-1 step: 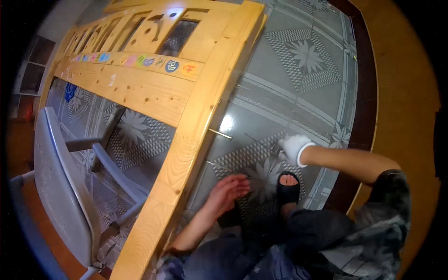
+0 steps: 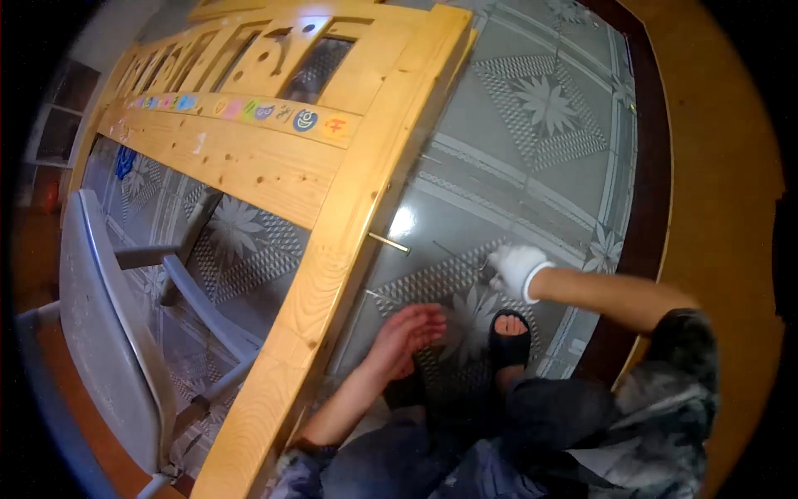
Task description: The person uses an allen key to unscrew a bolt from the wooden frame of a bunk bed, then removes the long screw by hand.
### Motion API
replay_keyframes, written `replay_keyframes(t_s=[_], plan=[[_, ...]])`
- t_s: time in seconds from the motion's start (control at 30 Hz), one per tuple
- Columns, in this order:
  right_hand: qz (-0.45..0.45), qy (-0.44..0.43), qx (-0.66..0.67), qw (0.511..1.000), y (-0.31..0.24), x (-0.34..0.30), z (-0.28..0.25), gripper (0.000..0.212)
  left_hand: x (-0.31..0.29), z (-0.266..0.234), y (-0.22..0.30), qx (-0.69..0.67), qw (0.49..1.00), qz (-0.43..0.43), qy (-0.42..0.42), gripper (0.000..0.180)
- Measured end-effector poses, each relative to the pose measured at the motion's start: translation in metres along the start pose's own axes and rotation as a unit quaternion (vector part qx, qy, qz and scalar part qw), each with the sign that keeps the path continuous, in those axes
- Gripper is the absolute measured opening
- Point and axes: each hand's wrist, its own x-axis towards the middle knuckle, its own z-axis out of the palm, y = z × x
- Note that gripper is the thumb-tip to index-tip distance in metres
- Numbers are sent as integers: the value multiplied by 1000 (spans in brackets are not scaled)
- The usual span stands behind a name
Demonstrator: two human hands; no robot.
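Observation:
My left hand (image 2: 407, 337) is bare and held above the tiled floor, its fingers loosely stretched with nothing visible in them. It is nearest to the wooden post (image 2: 320, 299) of a pale wood bed frame. Out of the post's side stick a long metal bolt (image 2: 391, 244) and, lower down, a thinner metal rod (image 2: 384, 295); neither hand touches them. Farther right, my right hand (image 2: 517, 270) wears a white glove. Its fingers are closed, and a small, thin metallic piece seems to show at the fingertips, too small to name.
The frame's slatted panel (image 2: 249, 154) with colourful stickers stretches to the far left. A grey chair (image 2: 112, 333) stands behind the post at left. My sandalled foot (image 2: 509, 328) is on the patterned floor (image 2: 499, 195). A dark border (image 2: 652, 166) edges the tiles at right.
My right hand has shifted slightly left. The left hand has moved a little up, and its fingers have turned slightly. The bolt and the thin rod still stick out of the post.

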Motion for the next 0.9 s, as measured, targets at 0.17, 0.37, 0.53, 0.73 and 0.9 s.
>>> replay_keyframes(t_s=[0.17, 0.37, 0.53, 0.73, 0.9], plan=[[-44, 286, -31, 957, 20, 43, 93, 15, 65, 13, 16, -13, 998, -12, 56, 32], [-85, 352, 19, 932, 22, 63, 116, 6, 93, 10, 3, 75, 975, -64, 198, 30], [-72, 337, -5, 939, 19, 60, 112, 8, 132, 17, -8, 105, 968, -101, 204, 27], [-57, 339, 68, 937, 16, 66, 112, 8, 191, 2, -29, 301, 928, -2, 219, 19], [-78, 348, 19, 934, 19, 62, 120, 8, 195, 37, -30, 483, 789, 61, 375, 24]])
